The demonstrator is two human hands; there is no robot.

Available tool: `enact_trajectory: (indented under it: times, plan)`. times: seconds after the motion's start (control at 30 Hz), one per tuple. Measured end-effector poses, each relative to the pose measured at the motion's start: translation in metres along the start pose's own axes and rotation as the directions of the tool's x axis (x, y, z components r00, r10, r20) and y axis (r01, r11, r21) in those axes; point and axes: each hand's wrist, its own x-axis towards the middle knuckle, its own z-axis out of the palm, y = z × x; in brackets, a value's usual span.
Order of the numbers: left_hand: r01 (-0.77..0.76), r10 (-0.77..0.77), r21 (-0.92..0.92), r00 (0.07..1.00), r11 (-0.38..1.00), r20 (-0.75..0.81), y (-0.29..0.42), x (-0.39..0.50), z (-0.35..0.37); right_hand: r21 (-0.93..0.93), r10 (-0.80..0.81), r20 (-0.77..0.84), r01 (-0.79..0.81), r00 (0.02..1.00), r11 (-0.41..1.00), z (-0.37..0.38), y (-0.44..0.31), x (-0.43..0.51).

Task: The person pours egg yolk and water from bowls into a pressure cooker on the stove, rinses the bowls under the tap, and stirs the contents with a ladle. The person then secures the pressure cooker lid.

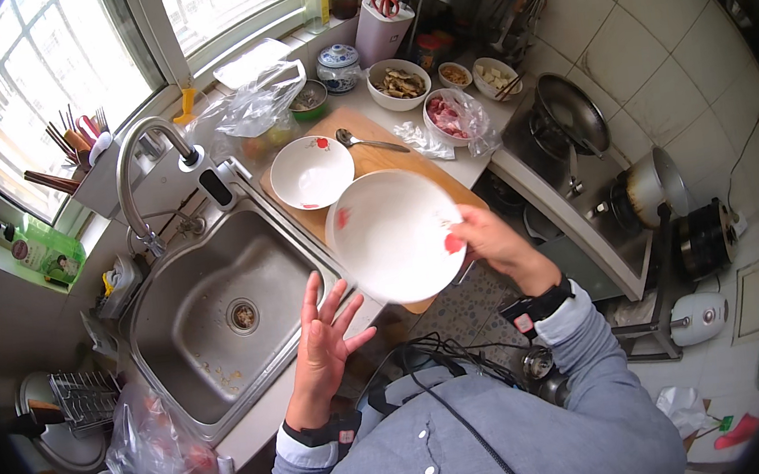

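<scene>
My right hand (500, 246) grips the rim of a large white bowl (393, 239) with red flower prints, its thumb on the near right edge. The bowl is slightly blurred and covers part of a wooden cutting board (379, 164). Fingers spread and holding nothing, my left hand (329, 336) is raised near the front edge of the stainless steel sink (222, 323). A smaller white bowl (312, 173) with a red flower rests on the board, and a metal spoon (373, 142) lies beside it.
Behind the board stand a bowl of sliced brown food (399, 84), a bowl of raw meat (448, 117) partly under plastic, and a bowl of white cubes (496, 79). A curved faucet (126, 173) rises over the sink. At right, a wok (571, 109) sits on the stove.
</scene>
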Motion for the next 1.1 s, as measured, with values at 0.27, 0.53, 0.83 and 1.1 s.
enact_trajectory:
  times: [0.27,0.53,0.83,1.1]
  plan:
    - [0.050,-0.051,-0.014,0.994,0.999,-0.094,-0.019,-0.009,0.019,0.101,0.056,-0.398,-0.017,0.916,0.995,-0.106,0.077,0.048]
    - [-0.228,0.174,-0.103,0.909,0.968,-0.380,-0.066,-0.016,0.061,0.182,0.129,-0.362,-0.066,0.923,0.981,-0.129,0.126,0.125]
    - [-0.269,0.237,-0.031,0.893,0.963,-0.384,-0.089,-0.020,0.114,0.265,0.227,-0.215,-0.167,0.950,0.950,-0.115,0.127,0.132]
    - [-0.082,0.079,-0.032,0.994,0.996,-0.077,-0.094,0.009,0.128,0.361,0.181,0.002,-0.169,0.984,0.917,-0.117,0.045,0.000]
